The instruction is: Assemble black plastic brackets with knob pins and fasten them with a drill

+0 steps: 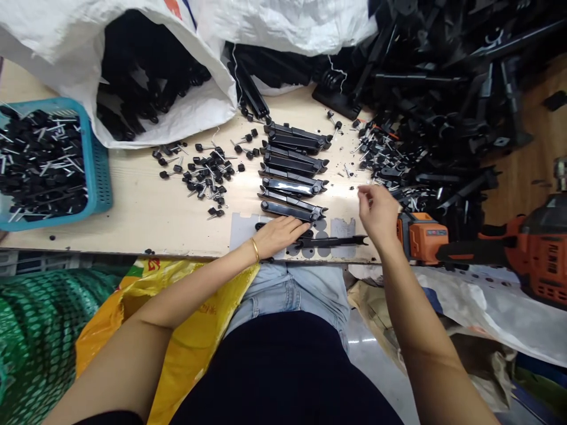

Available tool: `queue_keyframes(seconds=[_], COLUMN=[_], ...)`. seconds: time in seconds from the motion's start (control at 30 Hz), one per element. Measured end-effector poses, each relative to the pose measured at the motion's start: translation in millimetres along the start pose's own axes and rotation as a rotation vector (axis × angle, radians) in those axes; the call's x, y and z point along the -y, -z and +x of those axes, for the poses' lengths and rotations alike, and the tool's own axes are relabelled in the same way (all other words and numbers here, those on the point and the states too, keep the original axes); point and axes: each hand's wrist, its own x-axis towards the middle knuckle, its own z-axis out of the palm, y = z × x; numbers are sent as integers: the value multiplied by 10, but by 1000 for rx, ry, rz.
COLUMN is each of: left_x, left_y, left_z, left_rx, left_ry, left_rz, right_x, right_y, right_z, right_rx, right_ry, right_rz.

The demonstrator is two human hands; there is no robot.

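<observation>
My left hand (280, 234) lies flat, fingers stretched out, on a long black plastic bar (330, 241) at the table's near edge, pressing it onto a grey perforated plate (342, 229). My right hand (377, 210) hovers just right of the bar, fingers curled in a loose pinch; whether it holds anything is too small to tell. Beyond my hands lies a row of several similar black bars (293, 171). Loose black-headed screws (208, 171) are scattered to the left of that row.
A blue basket (98, 171) full of screws stands at far left. White sacks (195, 106) of black parts lie at the back. A big heap of black parts (443, 106) fills the right. An orange power drill (487, 245) rests near my right wrist.
</observation>
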Motion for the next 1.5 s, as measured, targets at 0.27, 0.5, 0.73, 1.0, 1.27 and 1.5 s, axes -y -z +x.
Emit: queue_keyframes(seconds=[0.27,0.5,0.73,1.0,1.27,1.5], left_x=[-56,1036,1262,350,146,55], left_y=[30,298,291,514,122,160], left_z=[-297,-540,-538,-692,-605,-635], left_rx=[-502,-394,-360,-692,-805,-705], left_ry=[169,847,805,846,976,859], left_rz=[-108,15,3,-560,-1141,-753], right_x=[-199,71,508,659,766,592], right_y=[-165,48,-44,-190,-206,-413], right_z=[1051,233,-635,-741,-712,-882], right_rx=[-69,-295,-38,-1,115,-14], right_ry=[-133,-288,-424,-19,360,375], right_rz=[-203,687,882,456,140,184])
